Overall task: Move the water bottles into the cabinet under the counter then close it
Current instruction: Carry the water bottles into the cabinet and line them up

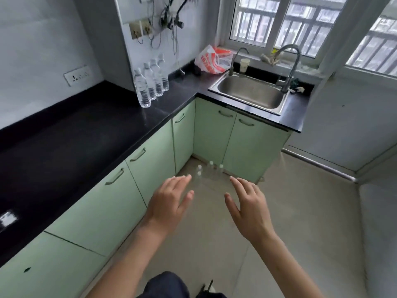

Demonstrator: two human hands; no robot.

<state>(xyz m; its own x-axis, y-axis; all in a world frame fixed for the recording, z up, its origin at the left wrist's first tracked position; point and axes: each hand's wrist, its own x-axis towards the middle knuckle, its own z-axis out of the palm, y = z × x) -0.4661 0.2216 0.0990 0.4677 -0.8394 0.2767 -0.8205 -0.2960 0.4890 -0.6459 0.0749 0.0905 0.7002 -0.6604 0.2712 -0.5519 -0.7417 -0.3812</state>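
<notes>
Several clear water bottles (150,82) stand in a row on the black counter (86,134), against the wall in the corner. More clear bottles with white caps (211,168) stand on the floor in the corner where the green cabinets (150,164) meet. All the cabinet doors are closed. My left hand (169,203) and my right hand (249,205) are held out over the floor with fingers straight, holding nothing, a little short of the floor bottles.
A steel sink (251,93) with two taps is set in the counter under the window. A red and white plastic bag (211,59) and a paper cup (244,64) sit behind it. Cables hang from wall sockets (139,31). Beige floor tiles spread to the right.
</notes>
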